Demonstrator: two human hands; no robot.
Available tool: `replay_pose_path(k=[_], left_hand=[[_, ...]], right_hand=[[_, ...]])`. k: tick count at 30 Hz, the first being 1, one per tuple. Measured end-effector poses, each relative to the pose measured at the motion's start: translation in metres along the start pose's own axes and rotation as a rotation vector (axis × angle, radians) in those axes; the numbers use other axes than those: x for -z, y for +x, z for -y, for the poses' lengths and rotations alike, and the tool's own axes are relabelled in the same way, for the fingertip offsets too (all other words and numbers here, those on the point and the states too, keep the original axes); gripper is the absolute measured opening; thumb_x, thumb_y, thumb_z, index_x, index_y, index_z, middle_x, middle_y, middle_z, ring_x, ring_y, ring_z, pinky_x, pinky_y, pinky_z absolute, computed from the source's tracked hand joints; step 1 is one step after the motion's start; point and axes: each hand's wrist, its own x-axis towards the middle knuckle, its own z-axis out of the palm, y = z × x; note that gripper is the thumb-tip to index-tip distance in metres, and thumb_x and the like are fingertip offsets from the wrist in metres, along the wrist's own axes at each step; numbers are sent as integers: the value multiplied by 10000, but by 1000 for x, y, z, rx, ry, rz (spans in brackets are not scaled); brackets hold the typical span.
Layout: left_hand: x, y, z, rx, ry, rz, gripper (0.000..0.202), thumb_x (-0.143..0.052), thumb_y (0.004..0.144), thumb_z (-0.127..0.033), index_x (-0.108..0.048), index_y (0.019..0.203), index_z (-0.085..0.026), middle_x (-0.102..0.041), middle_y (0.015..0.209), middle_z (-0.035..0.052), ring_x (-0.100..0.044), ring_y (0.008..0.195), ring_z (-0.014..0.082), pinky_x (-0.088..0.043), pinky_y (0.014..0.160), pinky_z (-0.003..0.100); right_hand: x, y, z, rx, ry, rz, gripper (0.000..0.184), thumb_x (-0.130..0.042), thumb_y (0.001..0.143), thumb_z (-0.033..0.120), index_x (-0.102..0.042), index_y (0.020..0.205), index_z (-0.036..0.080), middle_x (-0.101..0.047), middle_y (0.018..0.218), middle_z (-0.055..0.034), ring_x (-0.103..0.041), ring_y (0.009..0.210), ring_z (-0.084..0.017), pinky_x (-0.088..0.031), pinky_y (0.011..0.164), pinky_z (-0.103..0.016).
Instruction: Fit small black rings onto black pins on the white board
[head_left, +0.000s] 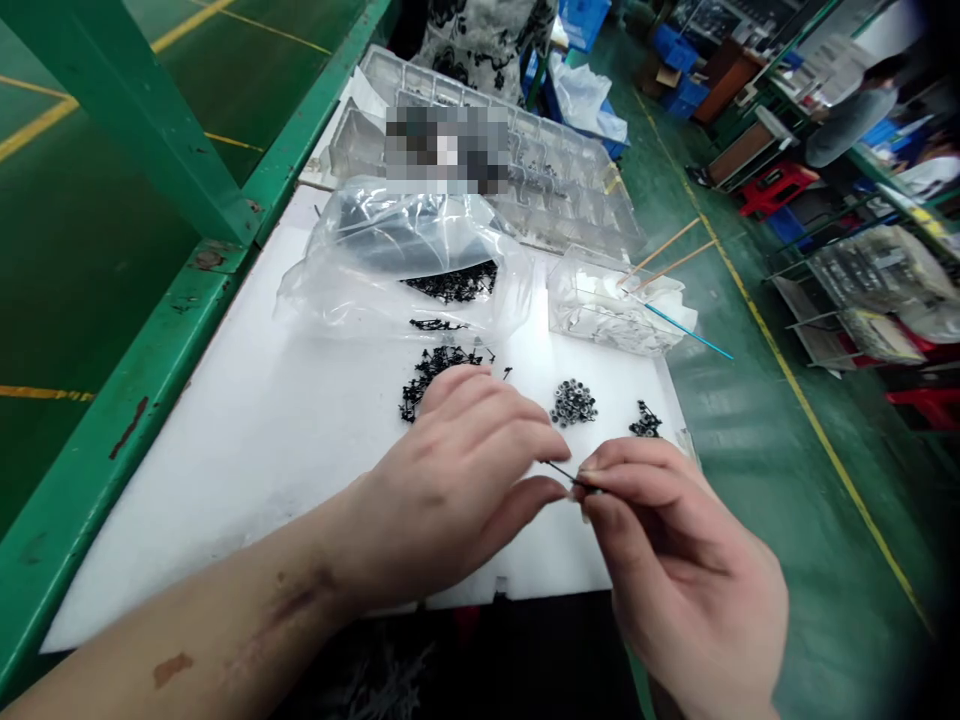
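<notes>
My right hand [686,570] is closed in a pinch on a thin black pin [560,472], which points left from the fingertips. The small end inside the pinch is mostly hidden. My left hand [465,480] is right beside it, thumb and index finger apart, with the pin's free end between them close to the index fingertip. Behind my left hand lies a pile of black pins with small heads [439,370], partly covered by the fingers. To its right are a heap of small dark ring-shaped parts [574,402] and a smaller cluster of black parts [645,420].
A clear plastic bag [360,285] with more black pins lies on the white tabletop [247,440]. Beyond it stands a clear divided tray [600,190]. A clear box [566,315] holds white paper and sticks. A green metal frame [202,340] runs along the left.
</notes>
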Motion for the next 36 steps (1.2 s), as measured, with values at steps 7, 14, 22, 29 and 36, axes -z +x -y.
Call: replay_pose_path(k=[7,14,22,29,36], left_hand=[[7,0,46,265,296,256,154,-782,1014,-232,-748,1161,-202,-782,1223,127,-691,1195,381,-539,1042,555],[3,5,68,237,375,344,137,-766,990,-136,-817,1107,-187,-825,1160,125,-716,1108,366,-563,985,556],[4,2,76,207,324,329,114,-761,1068,-277,-784,1042,-168,-798,1075,51,-754,1102,250,-596,1072,510],[13,7,62,263,178,175,176,-711,1109,-329,-776,1132,-167,-789,1208,84,-752,1160,255,-619,1067,501],[20,12,55,402,-49,-4,273,-634,1148,-405,-764,1138,-165,-802,1130,79,-769,1088,242,-626,1023,478]], right_hand=[[78,-6,-80,-418,-335,-105,310,-721,1009,545,-807,1000,248,-776,1173,-77,-744,1032,-245,-582,878,-376],[79,12,-123,-416,-466,-198,474,-605,911,603,-826,976,189,-812,1099,-144,-715,825,-257,-568,820,-431],[82,-39,-132,-363,-566,-263,478,-564,929,618,-803,1009,211,-795,1009,-117,-696,717,-243,-581,723,-419],[46,-73,-149,-277,-714,-253,635,-481,1016,546,-725,1362,72,-734,1253,-248,-683,1215,-432,-536,1116,-613],[42,-83,-133,-264,-1135,-104,573,-407,1110,446,-759,1385,87,-649,1508,-265,-612,1311,-476,-534,1054,-672]])
